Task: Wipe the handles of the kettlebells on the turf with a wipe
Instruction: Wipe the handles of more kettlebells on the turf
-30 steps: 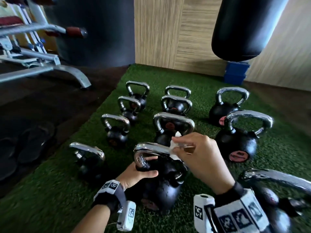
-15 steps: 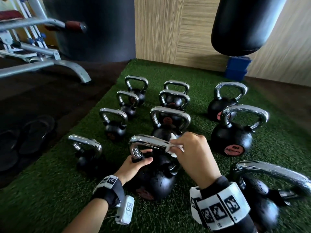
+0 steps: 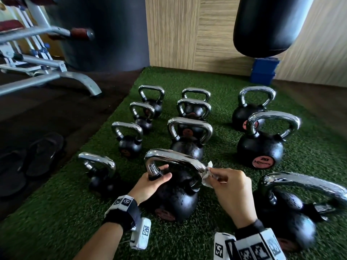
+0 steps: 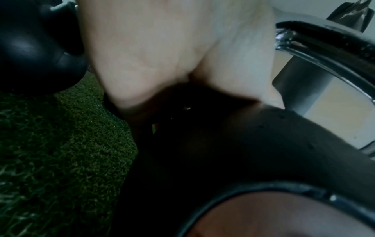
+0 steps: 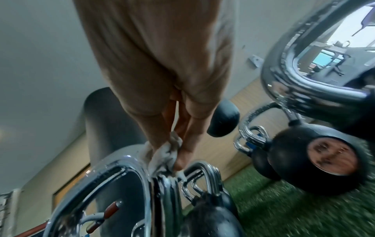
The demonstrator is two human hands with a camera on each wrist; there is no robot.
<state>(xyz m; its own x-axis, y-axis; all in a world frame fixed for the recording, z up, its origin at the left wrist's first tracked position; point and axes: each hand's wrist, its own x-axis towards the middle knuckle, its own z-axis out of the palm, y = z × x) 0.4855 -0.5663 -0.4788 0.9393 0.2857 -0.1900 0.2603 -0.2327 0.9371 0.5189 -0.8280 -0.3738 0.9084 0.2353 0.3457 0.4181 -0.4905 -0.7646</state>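
A large black kettlebell (image 3: 176, 199) with a chrome handle (image 3: 174, 158) stands on the green turf (image 3: 56, 212) in front of me. My left hand (image 3: 154, 182) grips the base of the handle's left leg, thumb over it. My right hand (image 3: 227, 182) pinches a crumpled white wipe (image 3: 206, 174) against the handle's right bend. In the right wrist view the wipe (image 5: 162, 154) is bunched between my fingertips on the chrome bar (image 5: 160, 192). The left wrist view shows my palm (image 4: 162, 48) against the black kettlebell body (image 4: 223, 152).
Several more chrome-handled kettlebells stand in rows on the turf, one close at my right (image 3: 293, 209) and one at my left (image 3: 99, 171). A black punching bag (image 3: 272, 25) hangs at the back right over a blue box (image 3: 262, 71). A bench frame (image 3: 47, 72) and sandals (image 3: 37, 152) lie left.
My right hand with the wipe has slid from the top of the handle to its right bend. The left hand keeps its grip on the left leg.
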